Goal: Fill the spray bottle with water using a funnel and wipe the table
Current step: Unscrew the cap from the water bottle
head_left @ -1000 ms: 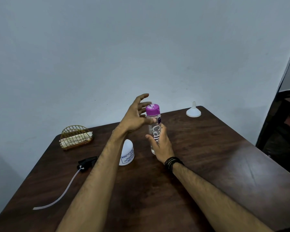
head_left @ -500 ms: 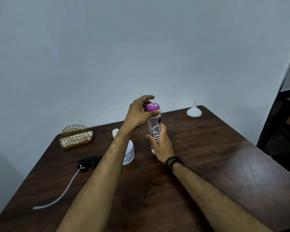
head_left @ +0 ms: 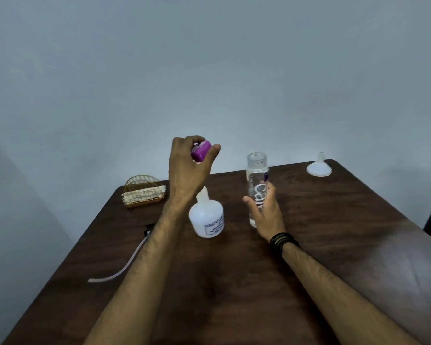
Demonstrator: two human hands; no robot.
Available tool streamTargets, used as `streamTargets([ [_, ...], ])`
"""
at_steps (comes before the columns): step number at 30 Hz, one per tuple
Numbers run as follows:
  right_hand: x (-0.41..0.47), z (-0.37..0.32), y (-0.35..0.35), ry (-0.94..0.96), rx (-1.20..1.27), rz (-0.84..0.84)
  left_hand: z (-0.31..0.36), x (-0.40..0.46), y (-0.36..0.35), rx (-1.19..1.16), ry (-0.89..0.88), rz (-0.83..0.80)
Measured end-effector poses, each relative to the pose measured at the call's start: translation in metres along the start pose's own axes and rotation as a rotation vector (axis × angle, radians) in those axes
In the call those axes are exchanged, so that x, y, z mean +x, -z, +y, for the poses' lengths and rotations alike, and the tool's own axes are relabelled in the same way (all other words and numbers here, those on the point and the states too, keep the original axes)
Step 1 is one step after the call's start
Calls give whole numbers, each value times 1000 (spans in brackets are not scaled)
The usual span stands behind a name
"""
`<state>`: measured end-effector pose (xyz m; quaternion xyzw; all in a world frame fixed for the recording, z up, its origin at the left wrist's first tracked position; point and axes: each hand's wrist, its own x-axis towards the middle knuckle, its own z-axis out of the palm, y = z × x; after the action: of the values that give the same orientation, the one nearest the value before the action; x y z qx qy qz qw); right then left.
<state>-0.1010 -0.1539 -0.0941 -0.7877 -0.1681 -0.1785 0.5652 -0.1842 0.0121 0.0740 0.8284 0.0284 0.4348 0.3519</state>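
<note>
Left hand (head_left: 188, 165) raised above table, fingers closed round purple plastic cap (head_left: 201, 151). Right hand (head_left: 265, 215) wrapped loosely about lower body of clear plastic water bottle with white lettering (head_left: 257, 188); fingers curled on it, thumb to the near side. Bottle upright, mouth uncapped, on dark brown wooden table (head_left: 234, 282).

White squat plastic spray bottle (head_left: 207, 219) standing just left of water bottle, neck partly hidden by left wrist; sprayer off. Black trigger head with pale dip tube (head_left: 125, 266) lying near left table edge. White plastic funnel (head_left: 319, 168) inverted at far right corner, well apart from both bottles.

Risks, judged: tall uncapped bottle, light hold — a knock from either forearm likely to tip and spill. Funnel close to far edge; a careless reach could push it off. Cap, once set down, liable to roll.

Room: broad bare tabletop toward the wearer and to the right. Gold wire holder with folded cloth (head_left: 143, 194) at far left corner. Wall close behind far edge.
</note>
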Motion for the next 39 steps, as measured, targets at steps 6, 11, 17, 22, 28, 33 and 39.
streamTargets([
  [6,0,5,-6,27,18,34,-88,-80,58,242,190,-77],
  [11,1,5,-6,45,21,30,-131,-139,77,430,379,-290],
  [17,1,5,-5,58,33,44,-140,-160,76,560,348,-349],
  [22,0,2,-2,51,8,64,-123,-162,69,481,269,-213],
  [28,-2,-4,9,-48,72,8,-76,-155,24,211,-36,-103],
  [33,-5,4,28,-21,66,41,-47,-152,-40,7,-18,-228],
  [39,11,43,74,-78,-175,-2,-24,-150,-111,-122,287,-292],
])
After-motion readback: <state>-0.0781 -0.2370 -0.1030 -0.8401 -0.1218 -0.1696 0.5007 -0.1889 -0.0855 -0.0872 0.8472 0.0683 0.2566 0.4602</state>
